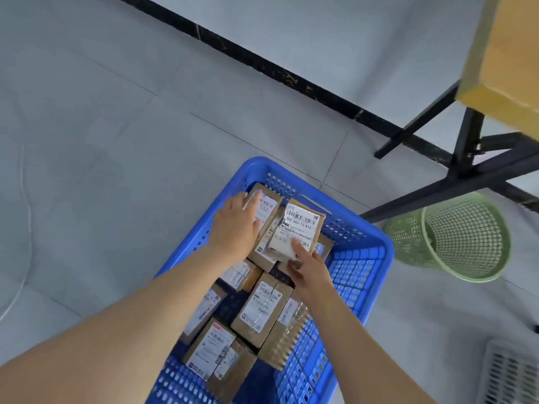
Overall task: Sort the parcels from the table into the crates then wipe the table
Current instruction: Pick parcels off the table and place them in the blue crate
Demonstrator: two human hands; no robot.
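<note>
Grey tiled floor (116, 126) fills most of the frame, meeting a white wall (320, 39) along a black skirting strip (262, 65) that runs from top centre down to the right.

One table (507, 53), with a yellow top and black legs, sits at the upper right. One green mesh waste basket (408, 237) stands below it. The corner of one pale crate (513, 374) shows at the lower right edge.

One blue crate (358, 272) occupies the lower centre, its long axis running from the bottom edge up the frame.

All visible parcels are inside the blue crate. At least nine brown cardboard parcels with white labels can be counted. They overlap, so an exact total cannot be told.

The left hand (236, 225) lies with its fingers straight on a far parcel (269, 204) at the crate's upper left. The parcel's long axis points up the frame, leaning slightly right.

The right hand (306, 269) grips a labelled parcel (300, 225) by its near end, thumb on top and fingers curled beneath. This parcel is tilted above the others. Its long axis runs from lower left to upper right, with the barcode end farthest up the frame.
</note>
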